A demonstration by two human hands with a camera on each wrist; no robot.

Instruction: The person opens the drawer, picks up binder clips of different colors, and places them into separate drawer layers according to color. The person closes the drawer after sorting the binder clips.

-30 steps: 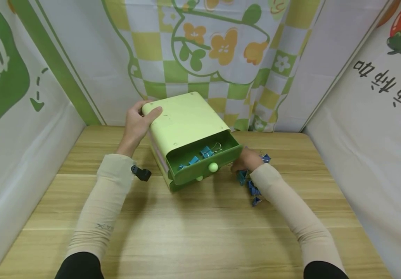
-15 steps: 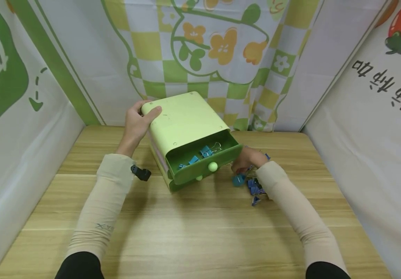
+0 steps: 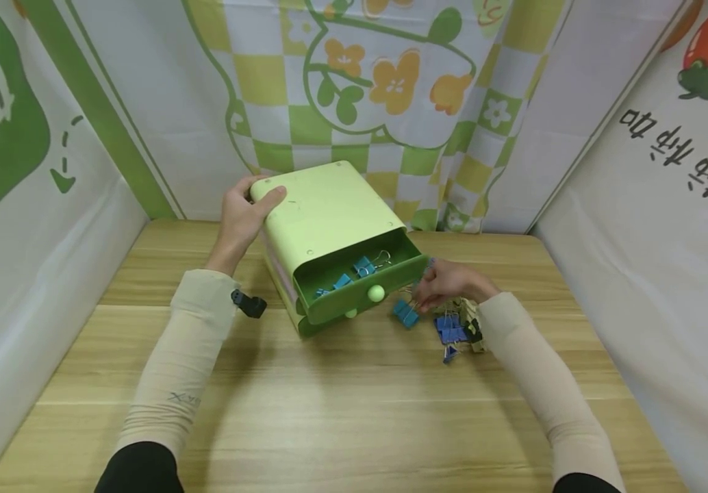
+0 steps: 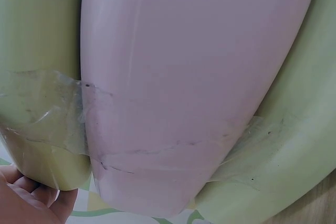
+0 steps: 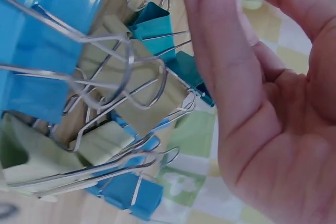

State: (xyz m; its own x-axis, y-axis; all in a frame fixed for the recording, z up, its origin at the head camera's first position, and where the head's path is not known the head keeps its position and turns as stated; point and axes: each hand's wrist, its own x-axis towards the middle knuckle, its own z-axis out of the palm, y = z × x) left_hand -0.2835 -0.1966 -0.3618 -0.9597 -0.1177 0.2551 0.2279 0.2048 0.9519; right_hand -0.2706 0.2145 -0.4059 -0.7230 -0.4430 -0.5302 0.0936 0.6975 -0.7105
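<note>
A pale green drawer box [image 3: 335,212] stands tilted on the table, its dark green top drawer [image 3: 400,274] pulled out. Inside that drawer lie several blue binder clips [image 3: 364,267]. My left hand [image 3: 239,212] grips the box's back left corner, thumb on top; the left wrist view shows its fingers [image 4: 62,203] at the edge beside a pink panel [image 4: 184,77] with clear tape over it. Right of the drawer front, my right hand [image 3: 449,281] pinches a light blue binder clip [image 3: 406,313] by its wire handles. In the right wrist view only a bit of wire shows at the fingertips.
A pile of dark blue binder clips [image 3: 450,330] and khaki ones [image 3: 470,311] lies under the right wrist. Teal clips [image 5: 157,27] also show there in the right wrist view. A patterned curtain [image 3: 354,89] hangs behind the wooden table [image 3: 305,424].
The light blue clip has come away from the pile leftward, toward the drawer front, in my right hand. The right wrist has shifted, uncovering the khaki clips. The left hand holds still.
</note>
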